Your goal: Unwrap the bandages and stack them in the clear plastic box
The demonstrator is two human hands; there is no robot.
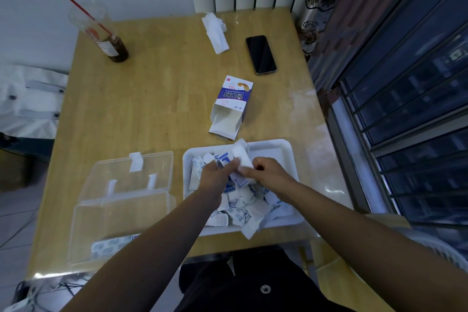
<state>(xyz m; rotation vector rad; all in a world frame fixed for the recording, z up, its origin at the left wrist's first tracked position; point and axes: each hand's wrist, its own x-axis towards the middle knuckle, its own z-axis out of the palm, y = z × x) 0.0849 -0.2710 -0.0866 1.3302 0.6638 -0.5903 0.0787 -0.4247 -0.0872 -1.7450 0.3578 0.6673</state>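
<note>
A small carton (231,106) lies open-ended at the centre of the bench (152,99), its purple band printed "CHUANGKOUTIE" beside large white characters; the smaller print is too fine to read. The blue lettering on the wrappers is blurred.

Both hands meet over the white tray (278,152) in the lower middle of the frame. The left hand (217,175) and the right hand (268,172) have their fingers curled in, each pinching 1 side of a single wrapped bandage (241,157), which sticks up between them above the heap of bandages and torn wrappers (245,202) filling the tray.

The clear plastic box (119,223) sits just left of the tray, at the lower left of the frame, its lid (131,172) thrown back. A few blue-patterned bandages (111,246) lie in its near corner, partly hidden by the left forearm.

At the upper left of the frame stands a plastic cup (101,33) with a red straw (78,5). A dark phone (260,54) and a crumpled white paper (215,31) lie in the upper middle of the frame.
</note>
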